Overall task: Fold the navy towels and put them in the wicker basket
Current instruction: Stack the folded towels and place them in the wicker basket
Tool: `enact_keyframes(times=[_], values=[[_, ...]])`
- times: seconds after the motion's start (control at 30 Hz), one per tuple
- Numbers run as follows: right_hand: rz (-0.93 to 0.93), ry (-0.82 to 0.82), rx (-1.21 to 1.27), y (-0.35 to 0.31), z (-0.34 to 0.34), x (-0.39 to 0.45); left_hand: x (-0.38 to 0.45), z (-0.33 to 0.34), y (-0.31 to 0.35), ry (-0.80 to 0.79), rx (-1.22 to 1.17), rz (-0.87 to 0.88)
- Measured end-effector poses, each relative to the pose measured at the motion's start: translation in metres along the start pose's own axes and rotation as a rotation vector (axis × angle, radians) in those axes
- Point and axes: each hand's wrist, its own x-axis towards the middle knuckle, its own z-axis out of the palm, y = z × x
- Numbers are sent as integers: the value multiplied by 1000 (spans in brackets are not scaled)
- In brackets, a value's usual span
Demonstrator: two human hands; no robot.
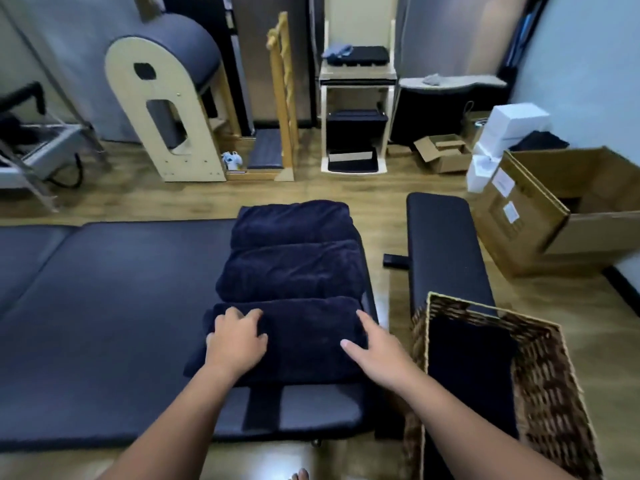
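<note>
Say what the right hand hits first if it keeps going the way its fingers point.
Probably the middle folded towel: the right hand lies open on the nearest towel, fingers pointing away and slightly left. Depth unclear.

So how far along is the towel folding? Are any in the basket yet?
Three navy towels lie folded in a row on the padded table. The left hand and right hand rest on the nearest towel. The middle towel and far towel wait behind it. The wicker basket shows only a dark inside; whether a towel is in it, I cannot tell.
</note>
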Motion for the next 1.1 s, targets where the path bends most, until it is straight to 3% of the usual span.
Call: enact_keyframes(times=[0.13, 0.27, 0.4, 0.63, 0.87, 1.1], values=[[127, 20, -100, -19, 30, 26, 15, 6, -48, -170, -68, -113], [213, 65, -68, -17, 43, 37, 30, 11, -77, -285, -348, -93], [268, 52, 83, -13, 39, 42, 32, 16, -81, -276, -424, -2], [297, -52, 60, -9, 24, 46, 38, 9, -75, -242, -474, 0], [292, 5, 26, 27, -1, 26, 25, 32, -32, -236, -667, -81], [374, 141, 34, 119, -72, -16, 4, 78, 81, -267, -819, -112]])
